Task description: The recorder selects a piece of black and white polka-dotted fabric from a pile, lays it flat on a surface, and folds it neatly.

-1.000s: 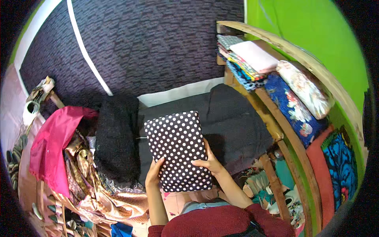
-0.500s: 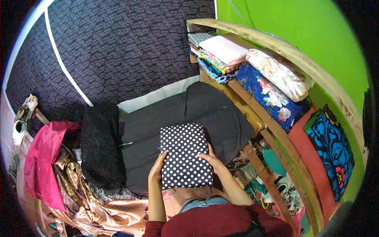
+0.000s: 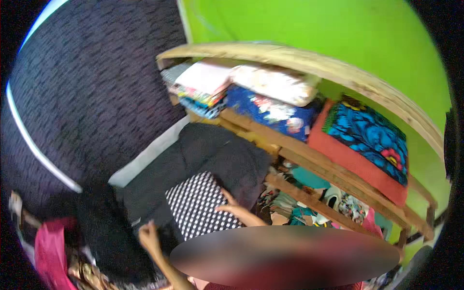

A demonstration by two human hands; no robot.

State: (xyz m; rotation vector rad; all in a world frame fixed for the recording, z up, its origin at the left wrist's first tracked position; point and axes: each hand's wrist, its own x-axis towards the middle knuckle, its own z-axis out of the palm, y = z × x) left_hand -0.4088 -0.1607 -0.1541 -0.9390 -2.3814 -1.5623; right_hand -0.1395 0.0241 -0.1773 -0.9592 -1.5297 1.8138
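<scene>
A folded black cloth with white polka dots (image 3: 199, 204) lies tilted over the dark surface in front of me. My right hand (image 3: 233, 208) grips its right edge, the thumb on top and the fingers along the side. Apart from the cloth, my left hand (image 3: 149, 237) is raised between it and the hanging black fabric (image 3: 104, 232). Motion smears the left fingers, so their closure is unclear. A small pale strip (image 3: 136, 222) shows beside that hand. Under the dotted cloth spreads a plain black cloth (image 3: 220, 150).
A wooden shelf (image 3: 290, 137) on the right carries folded fabrics, including a blue floral one (image 3: 246, 102) and a blue-and-black one on coral cloth (image 3: 321, 140). Lower down are several piled textiles (image 3: 302, 212). Pink fabric (image 3: 50, 251) hangs at the left.
My left hand has let go of the dotted cloth and moved left. The cloth now tilts, held by the right hand alone. My view has swung right, toward the shelf.
</scene>
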